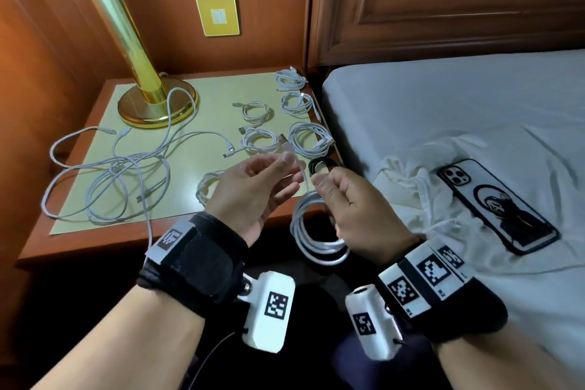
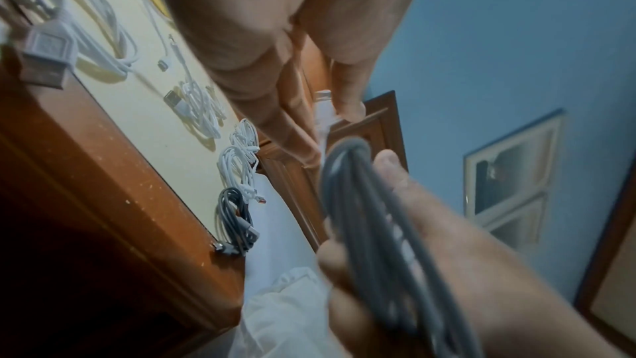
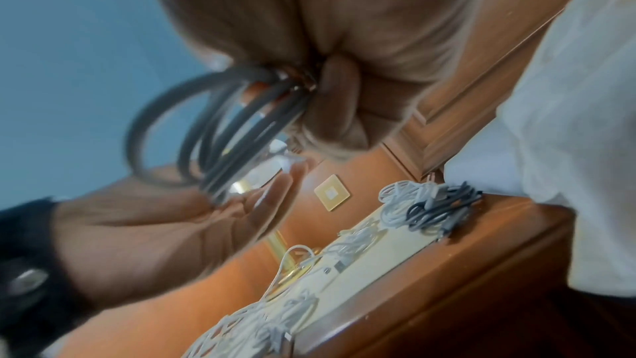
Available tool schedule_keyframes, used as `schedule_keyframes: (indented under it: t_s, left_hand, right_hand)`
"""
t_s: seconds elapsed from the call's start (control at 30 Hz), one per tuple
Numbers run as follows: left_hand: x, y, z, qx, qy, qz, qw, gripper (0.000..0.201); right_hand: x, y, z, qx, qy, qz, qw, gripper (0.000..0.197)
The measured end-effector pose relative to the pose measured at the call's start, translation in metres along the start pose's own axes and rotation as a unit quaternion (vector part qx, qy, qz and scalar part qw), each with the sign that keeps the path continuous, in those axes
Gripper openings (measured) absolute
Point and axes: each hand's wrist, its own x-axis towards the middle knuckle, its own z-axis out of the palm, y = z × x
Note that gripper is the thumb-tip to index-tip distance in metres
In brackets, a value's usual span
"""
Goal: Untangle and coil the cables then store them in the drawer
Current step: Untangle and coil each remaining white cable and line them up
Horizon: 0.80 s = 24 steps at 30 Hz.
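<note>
On the left of the wooden bedside desk (image 1: 95,241) with its pale yellow top, a loose tangle of white cables (image 1: 110,174) sprawls beside the round brass lamp base (image 1: 156,104). Toward the desk's right edge lie several small coiled white cables (image 1: 286,117), with a dark coiled cable (image 1: 323,163) at the near corner, partly hidden by the fingers. In front of the desk, the left hand (image 1: 250,196) pinches the plug end of a white cable between thumb and fingertips, its other fingers loosely spread. That cable runs into the coiled white cable (image 1: 316,237), whose loops hang from the right hand (image 1: 354,209), fingers curled round the top of the coil. Further right, on the white bed sheet (image 1: 459,111), a crumpled white cloth (image 1: 414,193) lies beside a black-cased phone (image 1: 497,206), face down.
</note>
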Motion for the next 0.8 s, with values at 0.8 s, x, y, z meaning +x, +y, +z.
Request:
schedule_keyframes:
  t_s: [0.8]
  left_hand:
    - [-0.008,-0.012,0.014,0.070,-0.128,0.006,0.989,0.025]
  right_hand:
    - [0.011,-0.002,-0.013,0.238,0.202,-0.027,0.950,0.032]
